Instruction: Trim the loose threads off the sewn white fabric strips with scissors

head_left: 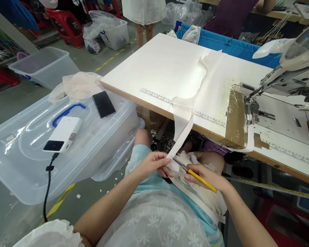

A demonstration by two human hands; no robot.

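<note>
1. Head view: our left hand (154, 165) pinches the lower end of a white cloth strip (183, 132) above our lap, fingers clamped on it.
2. The cloth strip hangs off the desk (154, 65) edge, its long axis slanting down and left into that pinch.
3. Our right hand (208, 176), just to the right, has its fingers wrapped around yellow snips (195, 175). The blades point up-left and meet the strip beside the left fingertips.
4. Both forearms come in low from below. A sewing machine (285, 68) stands on the desk to the right.
</note>
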